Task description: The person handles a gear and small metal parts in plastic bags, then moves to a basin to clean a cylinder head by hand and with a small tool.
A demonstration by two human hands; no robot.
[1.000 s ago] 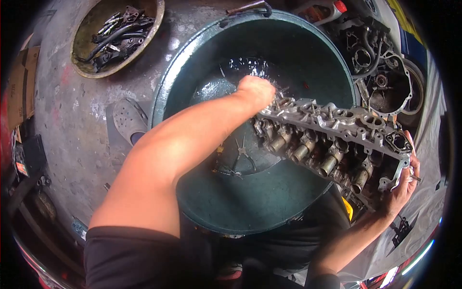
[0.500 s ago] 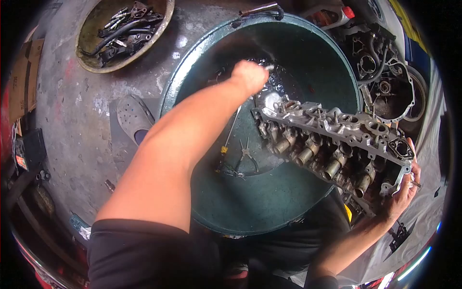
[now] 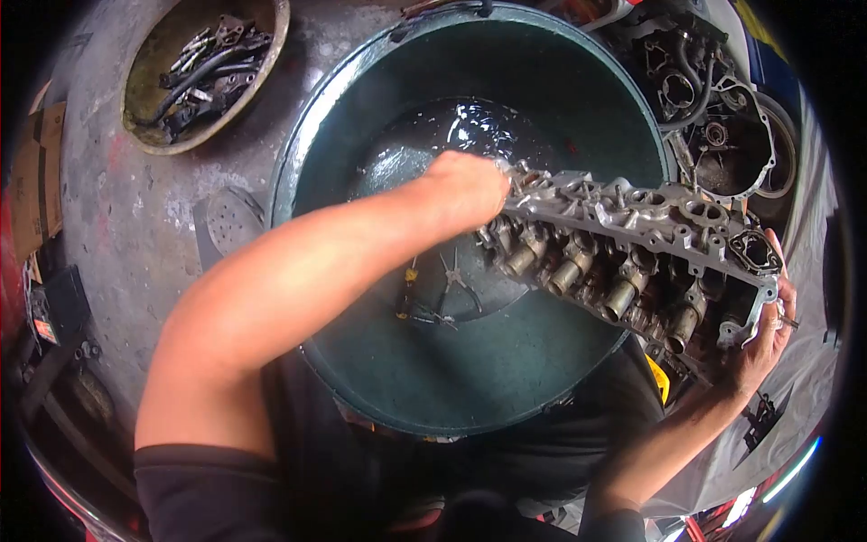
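Observation:
A metal engine cylinder head (image 3: 623,239) lies tilted across the right side of a big green tub (image 3: 406,379), its valve-side openings facing up and several pipe-like ports toward me. Around its right end my right hand (image 3: 768,325) is closed, fingers on the outer edge. My left hand (image 3: 465,188) is closed in a fist at the head's far left end; its fingertips are turned away, and what they hold is hidden. Below that hand, pliers (image 3: 458,287) and a yellow-handled tool (image 3: 409,274) lie in the tub. Dark liquid (image 3: 479,126) glistens at its bottom.
A basin (image 3: 149,68) of greasy metal parts stands at the upper left on the concrete floor. More engine castings (image 3: 722,126) sit close beyond the tub at the right. A grey clog (image 3: 230,219) is beside the tub's left rim.
My left hand has come from over the liquid to the cylinder head's left end. The camera view has shifted slightly. My right hand keeps its hold on the cylinder head.

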